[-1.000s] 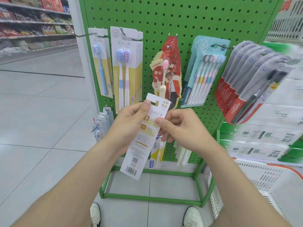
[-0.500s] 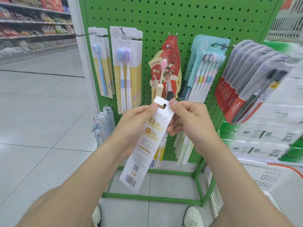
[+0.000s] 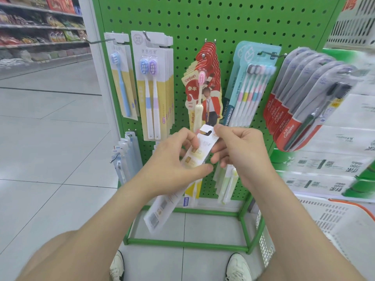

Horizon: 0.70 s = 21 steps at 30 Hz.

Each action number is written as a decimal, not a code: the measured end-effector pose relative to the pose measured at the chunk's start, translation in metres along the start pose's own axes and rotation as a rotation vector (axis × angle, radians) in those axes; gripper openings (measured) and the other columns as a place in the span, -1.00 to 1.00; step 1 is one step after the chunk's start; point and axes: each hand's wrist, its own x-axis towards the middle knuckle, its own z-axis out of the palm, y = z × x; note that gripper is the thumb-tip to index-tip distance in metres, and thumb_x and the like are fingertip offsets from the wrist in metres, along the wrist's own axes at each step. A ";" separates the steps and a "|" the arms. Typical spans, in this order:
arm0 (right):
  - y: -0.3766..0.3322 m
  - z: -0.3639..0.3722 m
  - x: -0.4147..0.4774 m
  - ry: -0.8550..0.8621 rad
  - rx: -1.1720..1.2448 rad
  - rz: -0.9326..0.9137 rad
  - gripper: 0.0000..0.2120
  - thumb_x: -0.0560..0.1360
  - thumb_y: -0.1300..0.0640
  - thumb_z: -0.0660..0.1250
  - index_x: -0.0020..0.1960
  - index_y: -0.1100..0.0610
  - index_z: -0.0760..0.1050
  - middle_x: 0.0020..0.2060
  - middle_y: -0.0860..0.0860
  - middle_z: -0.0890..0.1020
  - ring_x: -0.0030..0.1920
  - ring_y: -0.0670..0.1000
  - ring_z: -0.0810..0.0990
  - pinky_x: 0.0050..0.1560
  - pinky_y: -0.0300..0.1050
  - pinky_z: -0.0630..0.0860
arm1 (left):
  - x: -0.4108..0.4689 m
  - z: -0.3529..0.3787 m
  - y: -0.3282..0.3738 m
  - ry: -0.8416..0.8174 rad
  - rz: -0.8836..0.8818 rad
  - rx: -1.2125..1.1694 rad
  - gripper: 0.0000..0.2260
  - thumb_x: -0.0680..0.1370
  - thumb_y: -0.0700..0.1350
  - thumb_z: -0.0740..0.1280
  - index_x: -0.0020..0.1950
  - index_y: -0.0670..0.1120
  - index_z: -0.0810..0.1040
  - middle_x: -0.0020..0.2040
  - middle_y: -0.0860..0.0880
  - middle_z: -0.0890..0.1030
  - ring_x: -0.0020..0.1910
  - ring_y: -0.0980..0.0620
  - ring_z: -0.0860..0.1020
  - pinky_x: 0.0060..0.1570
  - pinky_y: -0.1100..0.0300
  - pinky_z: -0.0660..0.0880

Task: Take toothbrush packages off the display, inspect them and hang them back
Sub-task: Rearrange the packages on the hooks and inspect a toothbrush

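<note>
Your left hand (image 3: pixel 176 161) clamps the flat white-and-yellow card toothbrush package (image 3: pixel 205 144) at mid-length, thumb across the printed face, which steadies it for reading. Your right hand (image 3: pixel 241 153) pinches the top corner just beside the hang slot (image 3: pixel 209 132), leaving the slot exposed above both grips. The package slants, its barcode end below the left grip. The matching white-and-yellow packs (image 3: pixel 152 88) hang from a metal hook (image 3: pixel 146 36) up and left of the grips. Rehanging there appears to be the next step.
</note>
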 end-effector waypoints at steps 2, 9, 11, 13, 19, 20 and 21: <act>-0.003 -0.001 -0.003 -0.065 0.003 -0.019 -0.66 0.60 0.01 0.49 -0.15 0.29 0.66 -0.36 0.18 0.69 -0.47 0.11 0.64 -0.48 -0.15 0.47 | 0.001 0.002 -0.003 -0.013 0.029 -0.052 -0.72 0.50 -0.05 0.57 0.06 0.09 0.49 0.07 0.06 0.64 -0.01 0.04 0.68 0.03 -0.09 0.68; 0.005 -0.003 0.001 0.075 -0.166 -0.164 -0.72 0.48 -0.11 0.60 0.00 0.08 0.68 -0.21 0.03 0.76 -0.38 0.05 0.70 -0.41 -0.10 0.55 | 0.009 -0.004 -0.013 -0.152 -0.063 -0.245 -0.77 0.71 -0.28 0.31 0.27 0.03 0.50 0.11 -0.02 0.77 0.14 -0.19 0.72 0.28 -0.34 0.56; 0.006 -0.004 0.004 0.098 -0.217 -0.156 -0.73 0.50 -0.10 0.58 0.08 0.00 0.64 -0.19 -0.02 0.75 -0.35 0.04 0.71 -0.39 -0.10 0.56 | 0.009 -0.006 -0.011 -0.143 -0.074 -0.366 -0.73 0.72 -0.31 0.29 0.34 -0.02 0.50 0.12 -0.12 0.77 0.19 -0.29 0.69 0.34 -0.36 0.52; 0.005 -0.005 0.005 0.053 -0.209 -0.129 -0.77 0.57 -0.04 0.52 0.17 -0.02 0.61 -0.23 -0.03 0.75 -0.35 -0.03 0.70 -0.40 -0.13 0.55 | 0.009 -0.008 -0.008 -0.146 -0.085 -0.499 -0.70 0.71 -0.32 0.29 0.41 -0.08 0.51 0.17 -0.19 0.75 0.24 -0.26 0.69 0.39 -0.29 0.51; 0.003 -0.004 0.002 0.003 -0.136 -0.140 -0.94 0.66 0.18 0.42 0.11 0.14 0.65 -0.28 0.16 0.73 -0.42 -0.09 0.60 -0.43 -0.20 0.50 | 0.010 -0.015 -0.005 -0.190 -0.170 -0.541 -0.76 0.72 -0.20 0.31 0.37 -0.06 0.60 0.15 -0.14 0.76 0.15 -0.16 0.74 0.07 0.01 0.68; 0.002 -0.005 0.003 0.013 -0.110 -0.130 -0.95 0.65 0.19 0.43 0.08 0.16 0.65 -0.27 0.17 0.73 -0.41 -0.07 0.60 -0.43 -0.19 0.50 | 0.009 -0.016 -0.005 -0.183 -0.191 -0.505 -0.79 0.72 -0.15 0.33 0.33 -0.06 0.63 0.12 -0.11 0.77 0.10 -0.11 0.75 0.02 0.08 0.66; 0.001 -0.005 0.003 0.022 -0.073 -0.118 -0.96 0.64 0.21 0.43 0.05 0.18 0.64 -0.28 0.16 0.73 -0.41 -0.03 0.61 -0.43 -0.18 0.50 | 0.009 -0.016 -0.005 -0.175 -0.214 -0.473 -0.81 0.71 -0.09 0.34 0.28 -0.07 0.66 0.10 -0.09 0.78 0.06 -0.06 0.76 -0.01 0.12 0.64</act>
